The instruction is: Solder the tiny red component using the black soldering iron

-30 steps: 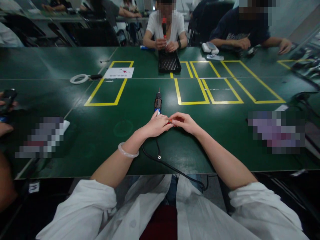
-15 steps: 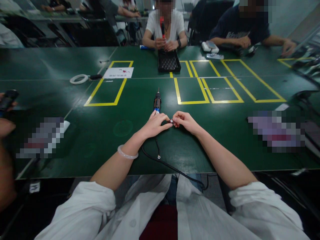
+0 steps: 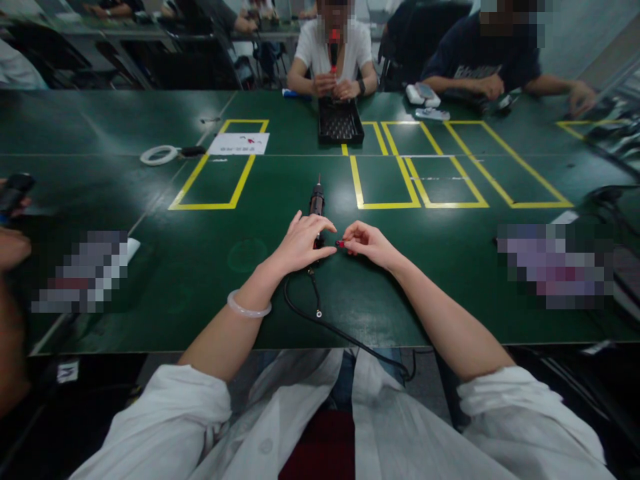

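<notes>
My right hand (image 3: 367, 241) pinches a small red and dark piece (image 3: 341, 245) between thumb and fingertips, just above the table. What kind of piece it is, I cannot make out. My left hand (image 3: 309, 239) is open, thumb and fingers apart, with the piece a short way off their tips. Under and behind that hand lies an electric screwdriver (image 3: 316, 200), its bit pointing away from me; part of its body is hidden by the hand. A black cord (image 3: 345, 335) runs from it over the table's near edge.
Yellow tape outlines (image 3: 385, 205) mark the green table (image 3: 435, 267). A white paper (image 3: 240, 143) and a coiled white cable (image 3: 159, 156) lie beyond on the left. Across from me a person holds a red-and-black tool (image 3: 334, 52) over a black tray (image 3: 341, 140). Blurred panels lie on both sides.
My left hand has drawn slightly left, its fingers parting from the small red piece. The piece stays in my right hand's pinch.
</notes>
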Demonstrator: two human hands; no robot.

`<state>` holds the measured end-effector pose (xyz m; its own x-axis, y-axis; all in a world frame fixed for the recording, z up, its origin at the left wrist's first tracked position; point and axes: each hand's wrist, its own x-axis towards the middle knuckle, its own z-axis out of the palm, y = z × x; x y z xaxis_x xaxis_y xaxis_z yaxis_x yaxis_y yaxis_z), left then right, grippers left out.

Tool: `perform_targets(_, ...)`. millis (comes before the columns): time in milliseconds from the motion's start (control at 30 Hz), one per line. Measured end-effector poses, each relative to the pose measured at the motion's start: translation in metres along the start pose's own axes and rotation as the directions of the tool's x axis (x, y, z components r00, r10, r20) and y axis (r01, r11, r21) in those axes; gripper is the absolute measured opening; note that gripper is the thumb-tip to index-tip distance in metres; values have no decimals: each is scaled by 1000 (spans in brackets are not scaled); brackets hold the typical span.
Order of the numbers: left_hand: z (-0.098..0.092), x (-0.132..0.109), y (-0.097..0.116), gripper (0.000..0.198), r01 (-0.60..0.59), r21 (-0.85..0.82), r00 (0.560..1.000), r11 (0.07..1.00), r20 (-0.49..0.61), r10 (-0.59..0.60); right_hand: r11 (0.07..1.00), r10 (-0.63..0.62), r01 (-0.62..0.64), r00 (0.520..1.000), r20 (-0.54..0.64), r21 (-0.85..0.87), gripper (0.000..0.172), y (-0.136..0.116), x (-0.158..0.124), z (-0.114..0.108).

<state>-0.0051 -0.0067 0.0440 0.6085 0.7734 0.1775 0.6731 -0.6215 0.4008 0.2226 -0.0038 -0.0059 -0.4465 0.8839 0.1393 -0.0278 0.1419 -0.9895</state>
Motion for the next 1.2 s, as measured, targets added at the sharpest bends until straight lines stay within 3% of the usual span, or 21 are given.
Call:
perform_targets(133,-5,-6,-17,89,89,-24,989,996,123,-85,992,-52,53,999,11,-114,30,5,0,2)
perform_targets(233,-2,-8,-23,106,137,-13,970,991,203,-131,966,-57,59,998,15,-251,27,6,-1,4)
perform_targets(533,4,-8,-18,107,131,-13,965,991,231,-124,885,-138,134,990,24,-446,19,7,2,19)
perform_targets(800,1,-12,-7,103,305,79,910,949,271,-315,748,-216,221,973,86,-625,10,8,7,32)
perform_targets(1067,0,-11,-5,100,278,139,910,950,277,-307,767,-262,270,960,100,-582,15,4,4,31)
perform_targets(1200,5,-11,2,93,277,183,926,943,213,-313,787,-275,274,958,83,-553,17,4,4,30)
